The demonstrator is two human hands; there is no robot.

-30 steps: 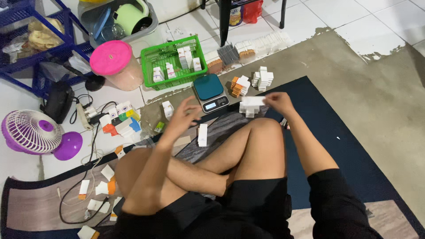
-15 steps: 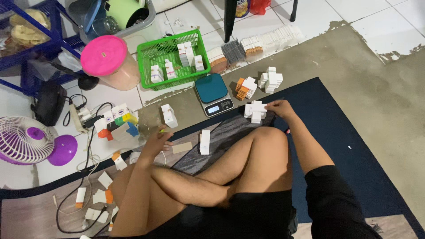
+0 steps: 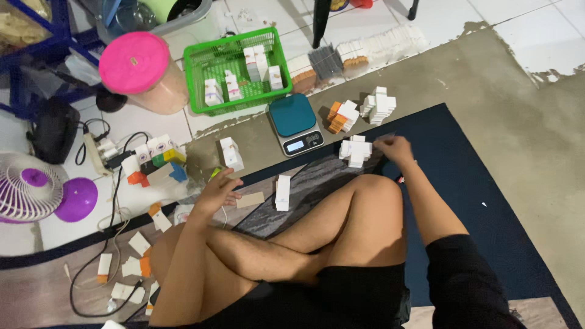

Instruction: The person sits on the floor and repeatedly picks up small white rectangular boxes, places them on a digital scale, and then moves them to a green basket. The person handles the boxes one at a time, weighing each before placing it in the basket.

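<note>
Small white boxes point(image 3: 355, 150) stacked just beside right hand point(image 3: 395, 148), left hand point(image 3: 217, 192) open, empty, hands apart

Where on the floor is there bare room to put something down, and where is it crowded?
Free: the dark blue mat beyond the right hand, and the grey concrete floor past it. Crowded: around the teal kitchen scale, the green plastic basket, and the scattered small white boxes near the left hand.

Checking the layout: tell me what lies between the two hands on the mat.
In the head view, a small upright white box stands on the dark mat between the left hand and right hand, with the raised knee nearer.
</note>
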